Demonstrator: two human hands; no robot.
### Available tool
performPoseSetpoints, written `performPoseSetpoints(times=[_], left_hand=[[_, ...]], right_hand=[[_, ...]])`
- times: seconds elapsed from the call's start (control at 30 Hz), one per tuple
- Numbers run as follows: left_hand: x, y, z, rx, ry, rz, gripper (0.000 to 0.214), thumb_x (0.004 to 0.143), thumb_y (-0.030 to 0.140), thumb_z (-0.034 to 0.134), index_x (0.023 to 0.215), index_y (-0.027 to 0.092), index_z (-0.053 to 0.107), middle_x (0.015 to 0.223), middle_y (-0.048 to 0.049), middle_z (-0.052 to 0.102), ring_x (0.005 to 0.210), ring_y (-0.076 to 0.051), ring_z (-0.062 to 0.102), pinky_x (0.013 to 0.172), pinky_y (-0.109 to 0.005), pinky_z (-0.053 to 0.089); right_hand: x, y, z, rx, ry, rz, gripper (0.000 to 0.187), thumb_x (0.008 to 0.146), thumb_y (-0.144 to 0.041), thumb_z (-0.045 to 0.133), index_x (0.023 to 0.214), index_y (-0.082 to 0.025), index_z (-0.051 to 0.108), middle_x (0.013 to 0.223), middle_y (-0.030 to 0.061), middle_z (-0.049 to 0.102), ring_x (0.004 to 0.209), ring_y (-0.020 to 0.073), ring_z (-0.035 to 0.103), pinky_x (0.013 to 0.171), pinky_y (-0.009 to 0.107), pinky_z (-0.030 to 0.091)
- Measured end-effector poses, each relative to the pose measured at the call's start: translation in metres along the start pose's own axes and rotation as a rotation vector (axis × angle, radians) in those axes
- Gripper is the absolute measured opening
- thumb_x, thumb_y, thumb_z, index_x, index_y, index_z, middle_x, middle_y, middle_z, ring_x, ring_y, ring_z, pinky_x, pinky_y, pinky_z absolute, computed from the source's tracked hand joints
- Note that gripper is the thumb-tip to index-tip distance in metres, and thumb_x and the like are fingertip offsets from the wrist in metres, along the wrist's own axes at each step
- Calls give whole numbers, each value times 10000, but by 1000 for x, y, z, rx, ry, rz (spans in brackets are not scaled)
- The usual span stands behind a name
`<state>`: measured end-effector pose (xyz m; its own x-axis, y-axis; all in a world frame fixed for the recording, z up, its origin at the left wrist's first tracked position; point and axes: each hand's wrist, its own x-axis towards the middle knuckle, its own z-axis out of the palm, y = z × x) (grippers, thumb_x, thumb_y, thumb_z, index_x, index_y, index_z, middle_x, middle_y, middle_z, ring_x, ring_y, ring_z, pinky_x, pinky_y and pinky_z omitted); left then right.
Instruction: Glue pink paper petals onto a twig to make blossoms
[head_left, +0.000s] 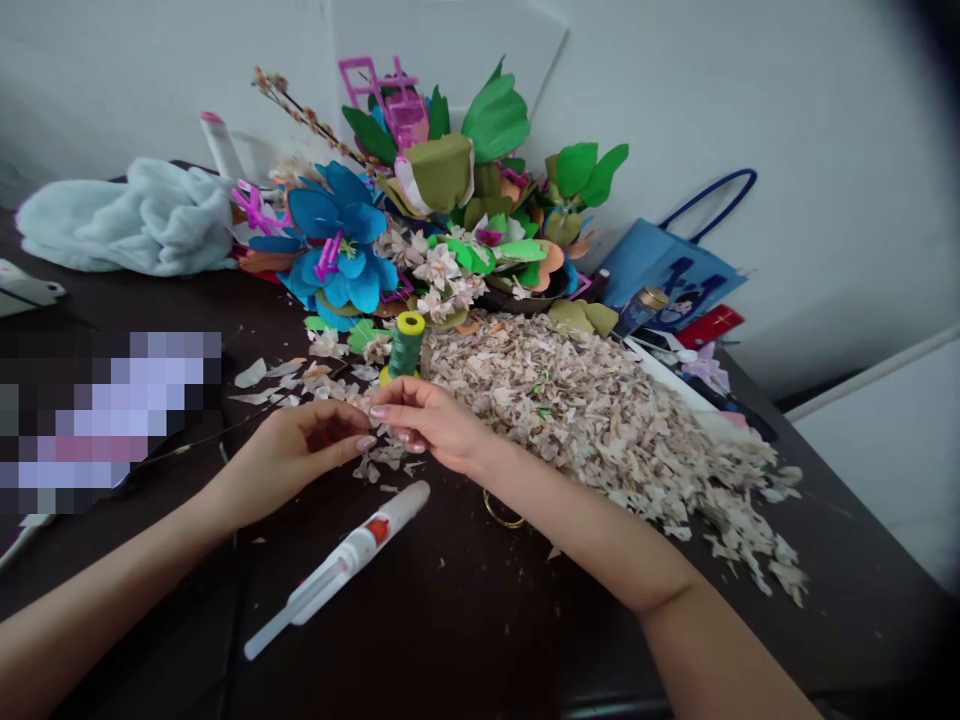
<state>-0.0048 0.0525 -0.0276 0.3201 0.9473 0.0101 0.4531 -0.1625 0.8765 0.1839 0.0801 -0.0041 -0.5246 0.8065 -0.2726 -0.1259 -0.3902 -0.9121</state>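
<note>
Green thread spool [406,348] is standing upright; left hand [304,450] is sitting front-left of spool, thumb and fingertips bending in with a narrow gap; right hand [427,425] is sitting just in front of spool, fingertips bunching close to the left's; can't tell what, if anything, either is pinching; loose petals [319,378] are lying left and front of spool; petal heap [592,420] is spreading right of spool; white pen-shaped tool [352,552] is lying in front of spool, wearer's side; blue flower [341,275] is sitting behind-left of spool.
</note>
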Motion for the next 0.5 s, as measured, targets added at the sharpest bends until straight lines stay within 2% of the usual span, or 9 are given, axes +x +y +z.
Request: performPoseSetpoints(times=[0.13, 0.3, 0.4, 0.5], left_hand=[[0, 1, -1, -139, 4, -23, 286, 758, 436, 640, 931, 209, 647, 851, -28, 726, 790, -187, 676, 742, -337, 544], [-1, 3, -2, -193, 16, -45, 232, 776, 393, 621, 911, 209, 658, 809, -14, 704, 746, -158, 638, 709, -309, 516], [-1, 4, -3, -188, -16, -55, 230, 766, 398, 629, 884, 203, 660, 778, -7, 687, 708, -148, 612, 673, -294, 500], [0, 3, -3, -161, -58, -63, 214, 750, 406, 645, 818, 203, 662, 700, 12, 650, 649, -138, 573, 612, -273, 468]], right_hand=[[2, 2, 6, 41, -21, 47, 257, 659, -210, 778, 758, -180, 542, 594, -84, 466, 447, 29, 364, 355, 155, 204], [3, 5, 5, -31, -21, 46, 184, 747, -213, 707, 803, -182, 535, 589, -75, 459, 451, 43, 379, 368, 162, 228], [1, 2, 0, -217, -56, -41, 168, 781, -267, 665, 872, -193, 545, 634, -58, 489, 486, 63, 437, 392, 175, 292], [-2, -5, -3, -502, -111, -217, 140, 787, -268, 642, 845, -186, 545, 735, -29, 531, 590, 82, 487, 504, 210, 384]])
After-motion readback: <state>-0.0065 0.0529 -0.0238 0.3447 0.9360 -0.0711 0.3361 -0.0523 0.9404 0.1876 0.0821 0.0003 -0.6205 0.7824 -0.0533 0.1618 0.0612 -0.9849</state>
